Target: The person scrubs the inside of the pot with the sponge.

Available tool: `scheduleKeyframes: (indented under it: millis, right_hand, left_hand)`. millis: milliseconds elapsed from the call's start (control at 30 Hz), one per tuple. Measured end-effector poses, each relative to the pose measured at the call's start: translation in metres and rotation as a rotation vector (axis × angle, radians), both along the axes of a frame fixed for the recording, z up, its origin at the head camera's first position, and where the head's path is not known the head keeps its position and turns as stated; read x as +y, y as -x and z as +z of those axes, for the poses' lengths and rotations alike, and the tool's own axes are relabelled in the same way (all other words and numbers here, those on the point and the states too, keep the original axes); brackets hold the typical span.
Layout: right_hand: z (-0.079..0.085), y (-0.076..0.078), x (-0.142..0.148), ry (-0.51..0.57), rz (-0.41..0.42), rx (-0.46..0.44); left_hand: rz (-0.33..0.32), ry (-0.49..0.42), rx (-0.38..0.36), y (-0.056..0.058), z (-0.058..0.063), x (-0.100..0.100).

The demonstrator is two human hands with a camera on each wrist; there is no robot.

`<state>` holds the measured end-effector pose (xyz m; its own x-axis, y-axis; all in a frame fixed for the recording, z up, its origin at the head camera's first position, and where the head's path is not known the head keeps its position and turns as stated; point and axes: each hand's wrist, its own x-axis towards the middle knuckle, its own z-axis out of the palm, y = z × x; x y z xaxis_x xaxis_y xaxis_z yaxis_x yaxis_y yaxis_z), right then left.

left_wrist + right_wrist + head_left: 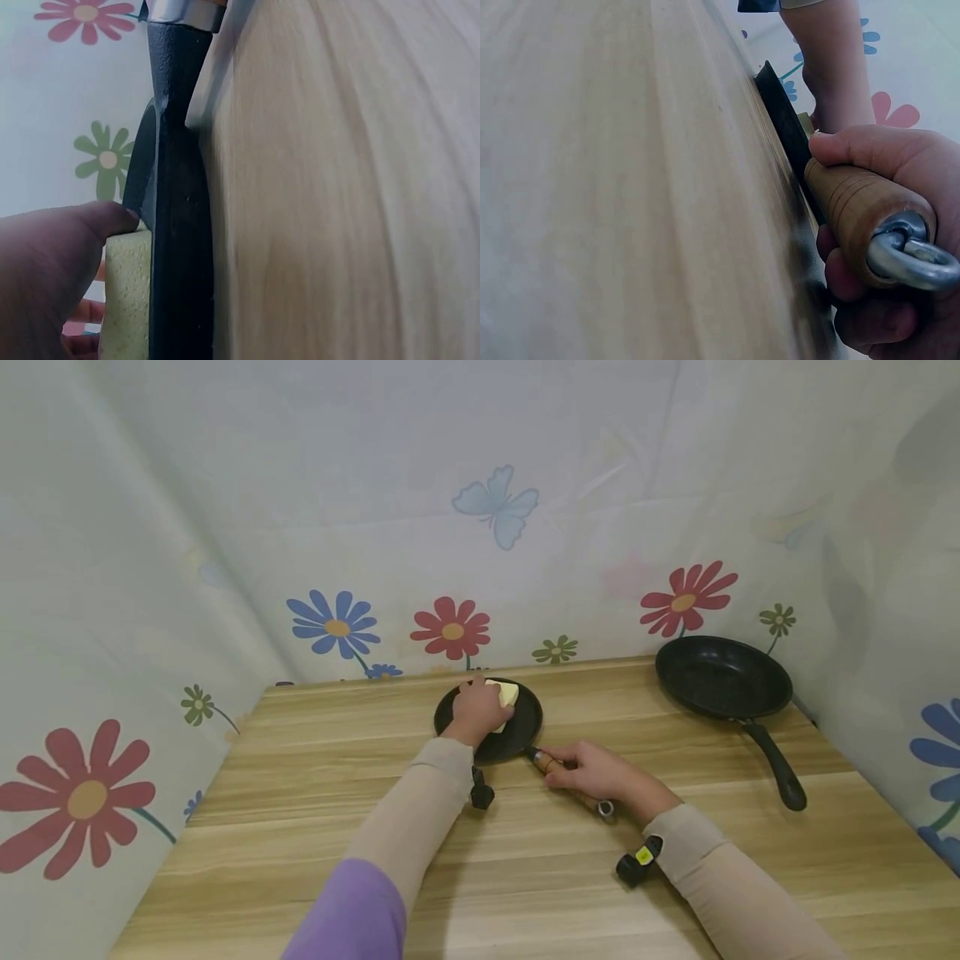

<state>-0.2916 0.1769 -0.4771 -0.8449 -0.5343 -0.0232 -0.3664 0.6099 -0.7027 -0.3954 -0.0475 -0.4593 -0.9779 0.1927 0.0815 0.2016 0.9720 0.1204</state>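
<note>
A small black flat pan [512,742] lies on the wooden table, its handle angled toward the front right. My left hand [477,708] grips a pale yellow sponge [508,693] inside the pan. In the left wrist view the sponge [127,292] sits against the pan's surface, with the thumb on its near end and the other fingers along its far side. My right hand [592,770] holds the pan's wooden handle [855,202], thumb on top and fingers curled underneath. A metal hanging ring [915,262] sticks out from the handle's end.
A larger, deeper black frying pan [723,677] rests at the table's back right, its black handle [776,764] pointing toward the front. Behind the wooden table [337,760] hangs a white flowered curtain [390,527], close to the table's back edge.
</note>
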Motion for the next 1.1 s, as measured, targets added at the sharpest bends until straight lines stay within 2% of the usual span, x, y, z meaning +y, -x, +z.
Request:
scheduleKeyframes:
  millis: [133,367,667,833,1100]
  right_hand:
    - [0.000,0.000,0.000,-0.001,-0.001,0.006]
    - [0.001,-0.002,0.000,0.003,-0.020,-0.017]
    - [-0.002,-0.001,-0.001,-0.004,-0.027,0.025]
    - [-0.004,-0.001,-0.002,0.005,-0.034,0.030]
    - [-0.004,-0.001,-0.002,0.017,-0.032,0.032]
  left_hand:
    - [-0.032,-0.028,-0.011,0.001,0.000,-0.004]
    - [-0.051,-0.102,-0.018,0.005,-0.002,-0.009]
    - [-0.066,-0.154,-0.033,0.004,0.004,-0.016]
    - [-0.122,-0.164,-0.047,0.005,0.008,-0.024]
    - [-0.162,-0.178,0.001,0.014,0.008,-0.037]
